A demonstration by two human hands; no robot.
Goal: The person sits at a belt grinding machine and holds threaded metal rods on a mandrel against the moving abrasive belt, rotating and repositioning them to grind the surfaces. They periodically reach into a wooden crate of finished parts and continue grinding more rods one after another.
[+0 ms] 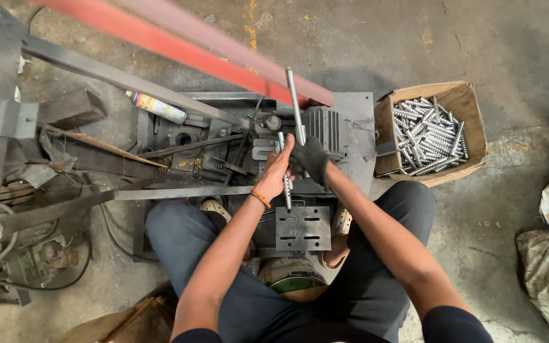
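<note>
Rod (285, 170), slim bright ribbed steel, stands roughly upright over the dark machine (236, 143); lower end hangs just above a grey steel plate (303, 228) with four slots, upper end sits between the two hands; left hand (276, 171) bare, orange band at the wrist, fingers wrapped around the rod's middle; right hand (311, 157) in a dark glove, pressed against the rod's right side near the top; whether its fingers close on anything, cannot tell, glove hides them. Nearest: person's knees in dark grey trousers either side of the plate, sandalled feet beside it; little free room there, machine edge tight against the legs. Mid: oily black cast blocks, flat steel bars crossing left, a long chrome lever (295, 107) rising just behind the hands, close to the rod's top. Spray can (156, 107) lies on the machine's left part, well apart from the hands. Right: open cardboard box (431, 131) full of matching ribbed rods, near the gloved hand's side; open concrete floor beyond. Far: red painted beam (179, 46) running diagonally across the top; stained, gritty floor.
</note>
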